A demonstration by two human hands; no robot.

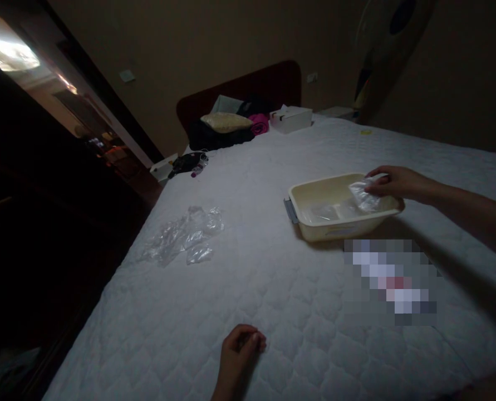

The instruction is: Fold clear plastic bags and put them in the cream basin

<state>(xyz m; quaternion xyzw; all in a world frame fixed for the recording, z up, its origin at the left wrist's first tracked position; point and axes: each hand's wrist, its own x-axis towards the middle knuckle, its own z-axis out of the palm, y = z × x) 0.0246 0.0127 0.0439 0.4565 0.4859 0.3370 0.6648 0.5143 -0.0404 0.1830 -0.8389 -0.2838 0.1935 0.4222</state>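
Observation:
My right hand (392,184) reaches in from the right, its fingers closed on a crinkled clear plastic bag (367,196) at the right end of a cream plastic bin (327,231). The bin has a grey latch handle (290,211) on its left end. More clear plastic lies on the bin's floor. My left hand (240,348) is low in the middle over the quilted bed, fingers curled in towards the thumb, with no object visible in it. To its upper left, several clear plastic bags (189,231) lie crumpled on the white bed cover (273,289).
Behind the bin, a white box (291,119) stands by a pinkish roll (259,124) and a pillow (226,122). A yellow ring-like item (365,132) lies farther back. A blurred-out patch (392,281) sits before the bin. The bed's left edge drops into darkness.

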